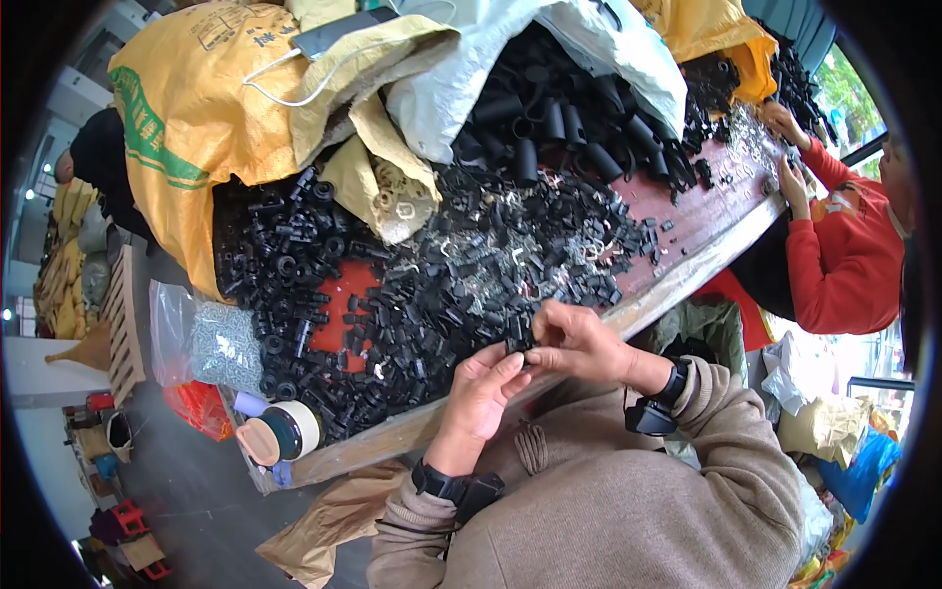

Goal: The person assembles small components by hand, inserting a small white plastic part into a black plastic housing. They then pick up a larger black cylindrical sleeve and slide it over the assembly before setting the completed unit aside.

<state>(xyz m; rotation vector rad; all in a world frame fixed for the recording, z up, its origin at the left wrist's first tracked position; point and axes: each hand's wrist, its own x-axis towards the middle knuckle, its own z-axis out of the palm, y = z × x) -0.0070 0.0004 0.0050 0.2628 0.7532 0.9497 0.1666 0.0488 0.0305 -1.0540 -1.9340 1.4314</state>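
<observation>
A small black plastic part (pixel 520 350) sits pinched between the two hands, just above the near edge of the table (pixel 687 257), at the fringe of the big heap of like black parts (pixel 442 285). Its shape is too small to make out, so its long axis cannot be told with certainty. The left hand (pixel 483 393) comes up from below, palm turned toward the wearer, its fingers (pixel 508 365) curled and closed against the part from the lower left. The right hand (pixel 579 344) reaches in from the right, its fingers (pixel 542 339) bent over and closed on the same part from above and to the right; both hands are equally near, meeting at the part, so it lies between the fingertips rather than to either side. Each wrist bears a black band with a small device. Beyond the heap lie bright metal clips (pixel 510 240) mixed among the black pieces, larger black tubes (pixel 549 128) spilling from a white sack (pixel 589 49), and a yellow sack (pixel 186 118) on the left. A clear bag of small grey pieces (pixel 221 344) and a roll of tape (pixel 294 430) rest at the table's left end. At the far right, another person in a red sleeve (pixel 834 255) works at the same table.
</observation>
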